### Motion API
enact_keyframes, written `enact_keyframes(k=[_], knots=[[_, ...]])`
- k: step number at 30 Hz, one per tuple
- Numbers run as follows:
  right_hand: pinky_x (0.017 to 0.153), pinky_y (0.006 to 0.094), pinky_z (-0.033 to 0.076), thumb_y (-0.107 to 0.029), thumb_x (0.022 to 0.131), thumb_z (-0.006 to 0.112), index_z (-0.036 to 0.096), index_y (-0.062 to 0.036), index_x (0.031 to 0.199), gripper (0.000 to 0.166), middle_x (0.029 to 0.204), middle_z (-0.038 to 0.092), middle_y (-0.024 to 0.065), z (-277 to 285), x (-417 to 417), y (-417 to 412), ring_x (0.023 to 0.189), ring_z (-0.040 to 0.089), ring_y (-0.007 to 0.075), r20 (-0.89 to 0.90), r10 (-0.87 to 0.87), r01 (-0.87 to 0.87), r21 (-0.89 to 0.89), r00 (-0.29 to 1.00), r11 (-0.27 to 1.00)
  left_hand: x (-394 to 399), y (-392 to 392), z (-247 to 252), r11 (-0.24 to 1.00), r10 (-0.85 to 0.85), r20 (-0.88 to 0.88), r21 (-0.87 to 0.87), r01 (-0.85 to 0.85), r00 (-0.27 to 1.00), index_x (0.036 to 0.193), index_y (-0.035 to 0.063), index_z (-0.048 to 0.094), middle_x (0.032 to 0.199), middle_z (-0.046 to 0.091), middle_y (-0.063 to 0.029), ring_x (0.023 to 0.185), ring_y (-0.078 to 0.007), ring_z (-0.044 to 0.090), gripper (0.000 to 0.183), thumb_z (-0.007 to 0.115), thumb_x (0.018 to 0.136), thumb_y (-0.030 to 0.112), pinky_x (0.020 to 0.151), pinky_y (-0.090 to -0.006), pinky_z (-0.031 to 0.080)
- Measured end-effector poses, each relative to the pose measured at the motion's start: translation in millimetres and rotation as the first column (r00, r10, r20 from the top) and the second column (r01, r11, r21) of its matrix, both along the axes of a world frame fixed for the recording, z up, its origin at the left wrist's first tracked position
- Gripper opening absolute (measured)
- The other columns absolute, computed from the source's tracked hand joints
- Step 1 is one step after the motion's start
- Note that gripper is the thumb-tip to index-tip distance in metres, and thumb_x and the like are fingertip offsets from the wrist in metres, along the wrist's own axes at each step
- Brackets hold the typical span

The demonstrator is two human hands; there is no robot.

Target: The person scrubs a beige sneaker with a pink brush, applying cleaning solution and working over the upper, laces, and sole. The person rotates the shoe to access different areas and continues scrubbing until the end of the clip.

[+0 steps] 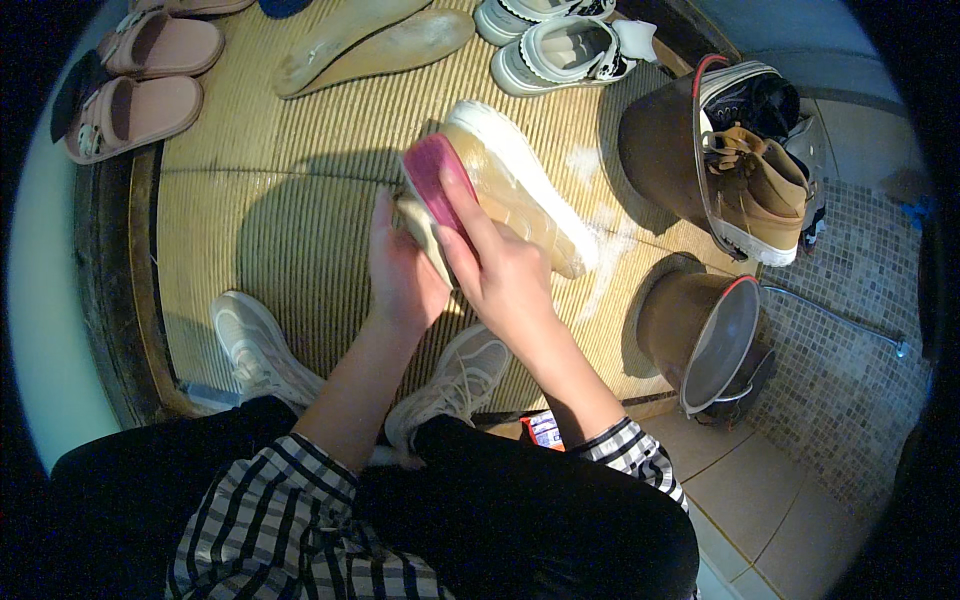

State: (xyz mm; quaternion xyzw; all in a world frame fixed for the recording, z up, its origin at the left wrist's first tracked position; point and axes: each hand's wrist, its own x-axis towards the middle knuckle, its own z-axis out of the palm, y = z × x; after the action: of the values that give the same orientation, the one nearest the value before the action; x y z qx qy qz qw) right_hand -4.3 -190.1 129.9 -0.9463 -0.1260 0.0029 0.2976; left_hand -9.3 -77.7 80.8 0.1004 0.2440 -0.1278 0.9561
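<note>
My right hand (499, 266) grips a pink-backed scrubbing brush (435, 172), its index finger stretched along the back. Under the brush shows a cream-coloured edge (424, 232), probably part of a shoe and mostly hidden. My left hand (405, 277) holds this pale piece from the left, thumb raised. Just beyond, a wet-looking tan shoe (499, 176) lies on its side, with its white sole (517, 154) towards the upper right. White foam (607, 240) is spread on the ribbed mat (322, 240) to the right of the shoe.
A brown bucket (660, 150) full of shoes stands on the right, with a smaller brown bucket (675, 322) nearer me. Two insoles (405, 49), white shoes (559, 56) and pink slippers (146, 112) line the far side. A printed packet (545, 430) lies near my right knee.
</note>
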Motion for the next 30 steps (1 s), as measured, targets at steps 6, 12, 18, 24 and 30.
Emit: enact_keyframes(k=[6,12,18,24,30], knots=[[0.051,0.0391,0.052,-0.020,0.087,0.067,0.048,-0.0202,0.140,0.057,0.071,0.064,0.0137,-21.5,-74.4,-43.5,0.056,0.063,0.0280,-0.025,-0.114,0.114,-0.002,0.993,0.994,12.6,7.7,-12.3,0.986,-0.094,0.097,-0.130,0.106,0.991,0.128,0.0040,0.048,0.117,0.060,-0.0126,0.108,-0.0269,0.060,0.049,0.037,0.100,0.043,0.095,-0.0453,0.048],[0.057,0.0385,0.052,-0.013,0.089,0.064,0.045,-0.0141,0.142,0.057,0.078,0.066,0.0197,-1.1,-24.4,-19.8,0.062,0.066,0.0312,0.091,-0.159,0.143,0.157,0.983,0.977,12.7,-14.0,19.8,0.991,-0.079,0.122,-0.096,0.091,0.989,0.132,0.0026,0.047,0.122,0.060,-0.0116,0.112,-0.0239,0.059,0.046,0.041,0.100,0.036,0.099,-0.0401,0.045],[0.073,0.0327,0.053,-0.011,0.093,0.058,0.046,-0.0080,0.140,0.049,0.109,0.065,0.0245,51.5,17.2,7.5,0.086,0.070,0.0306,-0.082,-0.113,0.120,0.085,0.990,0.989,-4.3,-15.3,32.6,0.997,-0.046,0.118,-0.062,0.053,0.992,0.134,0.0041,0.045,0.131,0.054,-0.0108,0.120,-0.0237,0.052,0.046,0.039,0.101,0.036,0.104,-0.0395,0.040],[0.054,0.0364,0.052,-0.012,0.086,0.067,0.048,-0.0098,0.139,0.056,0.078,0.065,0.0179,31.3,-54.8,-23.0,0.056,0.063,0.0278,0.059,-0.136,0.132,0.068,0.989,0.989,7.5,-12.8,51.4,0.986,-0.112,0.108,0.132,0.098,0.988,0.133,0.0035,0.044,0.126,0.055,-0.0126,0.115,-0.0235,0.056,0.057,0.038,0.099,0.049,0.101,-0.0390,0.043],[0.058,0.0285,0.049,-0.008,0.092,0.059,0.044,-0.0024,0.141,0.051,0.089,0.067,0.0185,87.0,16.0,-14.5,0.060,0.061,0.0208,0.128,-0.298,0.261,0.246,0.946,0.934,-5.5,-26.0,82.1,0.918,-0.161,0.335,0.397,0.015,0.928,0.139,0.0011,0.038,0.136,0.049,-0.0136,0.125,-0.0237,0.047,0.051,0.039,0.102,0.036,0.109,-0.0395,0.033]])
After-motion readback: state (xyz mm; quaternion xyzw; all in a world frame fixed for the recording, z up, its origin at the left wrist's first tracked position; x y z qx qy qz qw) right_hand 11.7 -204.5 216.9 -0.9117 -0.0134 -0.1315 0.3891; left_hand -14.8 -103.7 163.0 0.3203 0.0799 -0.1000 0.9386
